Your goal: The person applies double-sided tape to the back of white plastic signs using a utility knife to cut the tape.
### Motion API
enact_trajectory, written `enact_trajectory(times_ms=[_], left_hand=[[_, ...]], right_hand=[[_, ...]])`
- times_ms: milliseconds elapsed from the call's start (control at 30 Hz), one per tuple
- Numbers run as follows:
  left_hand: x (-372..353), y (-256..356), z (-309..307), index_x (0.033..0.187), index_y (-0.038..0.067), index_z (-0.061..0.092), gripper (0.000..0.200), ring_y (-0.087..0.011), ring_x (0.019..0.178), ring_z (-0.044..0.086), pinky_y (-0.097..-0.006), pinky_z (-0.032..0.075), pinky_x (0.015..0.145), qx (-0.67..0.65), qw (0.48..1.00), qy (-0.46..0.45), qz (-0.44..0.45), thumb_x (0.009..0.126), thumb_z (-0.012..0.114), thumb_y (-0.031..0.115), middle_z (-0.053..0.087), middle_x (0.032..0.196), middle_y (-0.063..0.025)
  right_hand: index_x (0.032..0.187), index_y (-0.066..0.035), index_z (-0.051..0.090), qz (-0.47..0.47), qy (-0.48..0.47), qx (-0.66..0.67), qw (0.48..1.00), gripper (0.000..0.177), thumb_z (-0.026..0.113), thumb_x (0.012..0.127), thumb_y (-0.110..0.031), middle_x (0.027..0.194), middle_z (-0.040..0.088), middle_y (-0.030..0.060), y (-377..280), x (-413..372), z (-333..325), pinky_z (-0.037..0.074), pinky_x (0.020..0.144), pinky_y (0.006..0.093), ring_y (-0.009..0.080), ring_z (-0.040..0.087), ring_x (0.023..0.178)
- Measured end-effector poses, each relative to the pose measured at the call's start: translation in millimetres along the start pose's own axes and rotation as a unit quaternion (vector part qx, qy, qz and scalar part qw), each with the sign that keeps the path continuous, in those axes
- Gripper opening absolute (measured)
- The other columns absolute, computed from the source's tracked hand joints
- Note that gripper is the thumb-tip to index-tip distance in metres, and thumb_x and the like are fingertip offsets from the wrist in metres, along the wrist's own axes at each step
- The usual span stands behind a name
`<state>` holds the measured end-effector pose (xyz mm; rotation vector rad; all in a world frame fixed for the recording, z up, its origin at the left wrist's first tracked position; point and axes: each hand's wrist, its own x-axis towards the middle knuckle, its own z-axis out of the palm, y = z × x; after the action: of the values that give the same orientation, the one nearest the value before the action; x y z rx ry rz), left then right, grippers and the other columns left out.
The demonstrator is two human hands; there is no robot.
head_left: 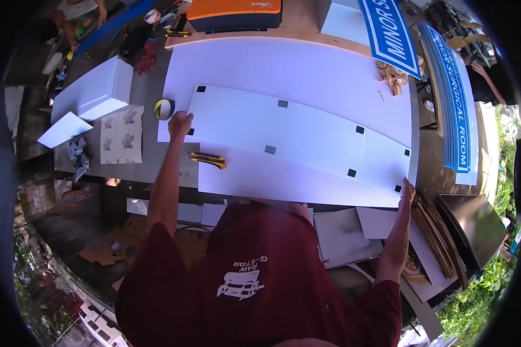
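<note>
A long white panel [315, 133] with several small dark squares along its edges lies at a slant over a larger white sheet [255, 63]. My left hand [181, 125] is closed on the panel's left end. At the lower right corner, my right hand [408, 191] grips the panel's other end, its fingers partly hidden. A yellow and black cutter [209, 160] rests on the sheet below the panel's left part. Just left of my left hand is a roll of tape [164, 109].
Stacked white boards [95, 89] stand at the left, near a patterned sheet [121, 136]. An orange case [234, 14] sits at the back. Blue signs [451, 104] are stacked at the right, near crumpled brown tape [392, 78]. Other people are partly visible at both upper sides.
</note>
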<state>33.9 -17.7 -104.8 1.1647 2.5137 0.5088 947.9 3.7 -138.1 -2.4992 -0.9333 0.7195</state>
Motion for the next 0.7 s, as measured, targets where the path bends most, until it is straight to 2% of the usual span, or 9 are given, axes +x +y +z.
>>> enact_trajectory(times_ms=[33,100,133,233,300,400,533,633,700], left_hand=[[1.6,2.0,-6.8,0.103,0.002,0.073,0.045,-0.0381,0.102,0.068,-0.0447,0.051,0.09,-0.013,1.0,-0.013,-0.009,0.087,0.067,0.044,0.073,0.102,-0.0218],[19.7,-17.8,-2.5,0.09,-0.001,0.072,0.045,-0.0399,0.095,0.068,-0.0474,0.05,0.084,-0.051,0.998,-0.037,0.003,0.09,0.062,0.043,0.072,0.093,-0.0228],[29.4,-33.0,3.6,0.086,-0.003,0.071,0.044,-0.04,0.083,0.067,-0.047,0.049,0.076,-0.066,0.995,-0.018,0.074,0.093,0.06,0.039,0.071,0.087,-0.024],[36.3,-18.7,-35.7,0.085,0.0,0.072,0.027,-0.0237,0.069,0.065,-0.036,0.05,0.065,-0.254,0.942,-0.191,-0.11,0.091,0.065,0.025,0.069,0.076,-0.0111],[50.9,-21.5,-34.2,0.097,0.0,0.071,0.018,-0.0183,0.08,0.067,-0.0297,0.052,0.068,-0.393,0.883,-0.211,-0.149,0.086,0.072,0.015,0.071,0.09,-0.0078],[50.8,9.3,-67.8,0.116,0.002,0.07,0.029,-0.0176,0.083,0.068,-0.0309,0.057,0.076,-0.526,0.798,-0.247,-0.164,0.089,0.071,0.012,0.071,0.104,-0.01],[72.0,18.8,-70.5,0.127,0.001,0.065,0.042,-0.0156,0.071,0.064,-0.0217,0.058,0.057,-0.606,0.722,-0.292,-0.162,0.087,0.075,0.008,0.068,0.1,-0.0091],[87.6,29.1,-71.0,0.119,-0.003,0.068,0.036,-0.0179,0.07,0.063,-0.0215,0.062,0.06,-0.654,0.673,-0.283,-0.201,0.085,0.075,0.001,0.061,0.09,-0.0099],[100.0,37.1,-70.8,0.113,-0.004,0.07,0.03,-0.0174,0.071,0.063,-0.022,0.063,0.064,-0.656,0.667,-0.265,-0.234,0.083,0.074,-0.003,0.061,0.089,-0.0115]], right_hand=[[0.107,-0.003,0.072,0.029,0.011,0.003,0.999,0.043,0.067,0.087,-0.04,0.096,0.067,0.0119,2.2,2.8,-4.1,0.045,0.088,0.0458,0.0272,0.06,0.099],[0.101,-0.007,0.068,0.061,-0.003,0.212,0.975,0.033,0.072,0.085,-0.035,0.094,0.067,0.0044,1.4,-25.2,-22.2,0.047,0.07,0.0402,0.0202,0.06,0.082],[0.107,-0.006,0.068,0.05,-0.036,0.214,0.975,0.033,0.072,0.085,-0.03,0.099,0.067,0.005,9.5,-26.5,-35.0,0.048,0.07,0.0394,0.0202,0.062,0.085],[0.123,-0.004,0.063,0.014,-0.081,0.229,0.97,0.04,0.072,0.086,-0.018,0.114,0.066,0.0081,11.5,-29.9,-60.6,0.051,0.069,0.0375,0.0211,0.065,0.095],[0.131,-0.001,0.058,-0.025,-0.041,0.244,0.969,0.048,0.071,0.086,-0.008,0.123,0.063,0.0121,-5.3,-56.4,-82.4,0.052,0.068,0.0368,0.0229,0.064,0.101],[0.117,0.002,0.068,0.053,-0.186,0.301,0.934,0.026,0.069,0.092,-0.005,0.097,0.071,0.0094,-5.0,-41.5,-120.7,0.05,0.05,0.0263,0.0147,0.065,0.074],[0.114,0.008,0.066,0.035,-0.185,0.386,0.903,0.03,0.065,0.099,-0.018,0.101,0.071,0.0117,-25.0,-42.5,-144.4,0.057,0.065,0.0234,0.0185,0.07,0.082],[0.122,0.003,0.065,-0.013,-0.242,0.399,0.884,0.049,0.068,0.096,-0.039,0.112,0.069,0.0132,-46.8,-35.8,-155.8,0.058,0.083,0.0376,0.026,0.067,0.101],[0.127,-0.004,0.064,-0.124,-0.214,0.207,0.947,0.064,0.074,0.087,-0.052,0.125,0.062,0.0144,-91.6,-70.8,-164.5,0.047,0.098,0.0493,0.0317,0.058,0.118]])
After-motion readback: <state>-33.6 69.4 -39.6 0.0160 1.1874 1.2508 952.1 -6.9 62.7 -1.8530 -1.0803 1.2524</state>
